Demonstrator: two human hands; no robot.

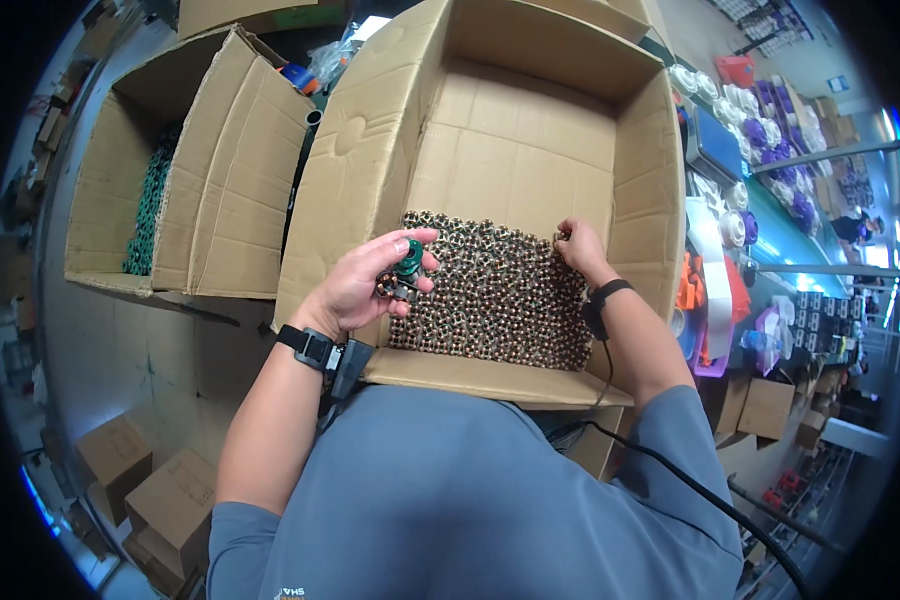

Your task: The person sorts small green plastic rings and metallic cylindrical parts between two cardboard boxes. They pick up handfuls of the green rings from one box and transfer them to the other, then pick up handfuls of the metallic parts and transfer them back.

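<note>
A large cardboard box [515,160] lies open in front of me. A packed layer of small round copper-and-dark parts that look like wound motor stators [490,295] covers its near half. Over the left edge of this layer, my left hand [355,285] is turned palm up, fingers curled round a few green and copper motor stators [408,262]. At the layer's far right corner, my right hand [582,250] is closed in a pinch on a small stator-like part, mostly hidden by the fingers.
To the left stands another cardboard box [235,170] with green parts [152,205] inside. On the right is a bench with white and purple rolls [745,120], a blue box [715,145] and orange pieces [690,282]. A black cable [690,485] runs beside my right arm.
</note>
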